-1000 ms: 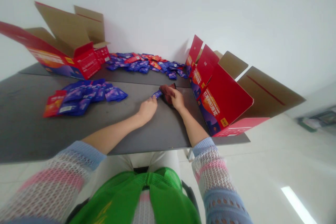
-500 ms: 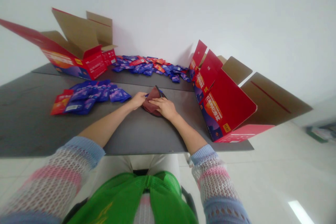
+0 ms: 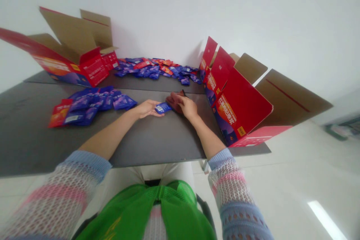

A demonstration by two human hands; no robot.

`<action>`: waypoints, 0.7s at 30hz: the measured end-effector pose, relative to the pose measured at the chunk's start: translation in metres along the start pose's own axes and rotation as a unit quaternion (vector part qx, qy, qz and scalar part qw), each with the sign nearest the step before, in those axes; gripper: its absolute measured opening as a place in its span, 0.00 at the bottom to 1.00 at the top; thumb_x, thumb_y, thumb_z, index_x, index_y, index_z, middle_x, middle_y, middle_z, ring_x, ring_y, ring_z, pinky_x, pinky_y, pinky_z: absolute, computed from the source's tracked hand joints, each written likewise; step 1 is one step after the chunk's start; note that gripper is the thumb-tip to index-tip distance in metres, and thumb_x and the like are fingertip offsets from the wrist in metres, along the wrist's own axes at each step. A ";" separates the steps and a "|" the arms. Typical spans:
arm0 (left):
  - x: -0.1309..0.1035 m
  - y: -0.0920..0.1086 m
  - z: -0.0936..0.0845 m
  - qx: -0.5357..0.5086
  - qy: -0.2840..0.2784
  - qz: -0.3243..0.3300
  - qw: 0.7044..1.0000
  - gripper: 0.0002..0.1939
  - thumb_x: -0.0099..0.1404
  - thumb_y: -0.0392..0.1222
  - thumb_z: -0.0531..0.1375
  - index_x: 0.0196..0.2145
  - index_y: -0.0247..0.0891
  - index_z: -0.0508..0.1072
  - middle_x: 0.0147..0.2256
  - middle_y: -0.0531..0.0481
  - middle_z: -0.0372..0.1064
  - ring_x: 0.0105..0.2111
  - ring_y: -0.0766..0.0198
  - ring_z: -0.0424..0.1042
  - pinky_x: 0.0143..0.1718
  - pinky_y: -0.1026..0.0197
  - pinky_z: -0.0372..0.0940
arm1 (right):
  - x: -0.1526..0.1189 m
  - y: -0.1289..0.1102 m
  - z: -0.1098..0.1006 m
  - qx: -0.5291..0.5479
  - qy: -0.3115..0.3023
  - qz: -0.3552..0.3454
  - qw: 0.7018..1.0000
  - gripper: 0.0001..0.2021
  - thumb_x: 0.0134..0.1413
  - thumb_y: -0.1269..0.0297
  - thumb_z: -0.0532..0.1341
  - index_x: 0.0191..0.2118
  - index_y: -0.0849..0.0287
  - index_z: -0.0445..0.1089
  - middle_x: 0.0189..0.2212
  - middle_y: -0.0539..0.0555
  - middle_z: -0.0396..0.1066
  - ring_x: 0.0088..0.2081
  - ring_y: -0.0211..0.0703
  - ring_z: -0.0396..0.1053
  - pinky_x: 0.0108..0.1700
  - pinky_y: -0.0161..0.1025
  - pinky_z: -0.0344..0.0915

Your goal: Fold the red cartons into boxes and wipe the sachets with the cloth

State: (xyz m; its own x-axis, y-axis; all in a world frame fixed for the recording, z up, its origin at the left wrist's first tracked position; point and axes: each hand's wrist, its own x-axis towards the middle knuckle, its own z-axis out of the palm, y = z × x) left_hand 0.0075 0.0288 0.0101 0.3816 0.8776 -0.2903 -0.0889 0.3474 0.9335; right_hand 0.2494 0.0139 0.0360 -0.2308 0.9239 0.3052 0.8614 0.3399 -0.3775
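Observation:
Over the middle of the grey table, my left hand (image 3: 148, 109) is closed on a small blue sachet (image 3: 163, 108) with a white label. The sachet's right end meets a brown cloth (image 3: 176, 102) with a dark edge. My right hand (image 3: 188, 108) grips that cloth, thumb and fingers pinched on it; part of the cloth is hidden behind the hand. Left of my left hand lies a pile of blue sachets (image 3: 92, 103), with a red-orange sachet (image 3: 60, 113) at its left end.
A long heap of blue and red sachets (image 3: 153, 68) runs along the wall. Open red cartons stand on both sides: one carton (image 3: 95, 69) at the back left, another carton (image 3: 239, 108) on the right. The grey table's (image 3: 165, 146) front edge is near my lap.
The blue sachet, mostly covered by the brown cloth before, now shows in my left hand. My right hand and the cloth have shifted right, and the cloth is more bunched up.

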 end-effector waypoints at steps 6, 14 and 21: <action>0.001 -0.004 0.009 0.033 0.074 0.030 0.996 0.13 0.62 0.24 0.56 0.41 0.28 0.78 0.31 0.40 0.78 0.30 0.59 0.79 0.44 0.48 0.75 | -0.015 -0.044 0.014 -0.022 -0.066 -0.075 0.995 0.24 0.67 0.62 0.56 0.66 0.46 0.61 0.63 0.51 0.65 0.62 0.48 0.63 0.61 0.44 0.63; 0.002 -0.002 0.025 0.030 0.136 0.008 0.990 0.11 0.62 0.24 0.52 0.35 0.28 0.73 0.25 0.42 0.74 0.25 0.60 0.77 0.37 0.52 0.77 | -0.004 -0.027 0.016 -0.092 -0.126 0.036 0.987 0.28 0.66 0.55 0.56 0.69 0.44 0.53 0.68 0.52 0.57 0.66 0.53 0.55 0.65 0.58 0.57; 0.008 -0.008 0.035 0.014 0.232 0.028 0.972 0.08 0.60 0.27 0.54 0.34 0.31 0.71 0.22 0.46 0.70 0.23 0.59 0.75 0.31 0.49 0.77 | 0.000 -0.010 0.011 0.016 0.010 0.059 0.998 0.21 0.68 0.66 0.48 0.63 0.56 0.63 0.59 0.59 0.68 0.58 0.50 0.66 0.59 0.48 0.64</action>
State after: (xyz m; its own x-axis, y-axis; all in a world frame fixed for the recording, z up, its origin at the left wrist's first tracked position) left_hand 0.0432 0.0215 0.0075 -0.0795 0.9519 -0.2960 -0.0705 0.2908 0.9542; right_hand 0.2358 0.0126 0.0305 -0.1189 0.9543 0.2741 0.8672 0.2343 -0.4394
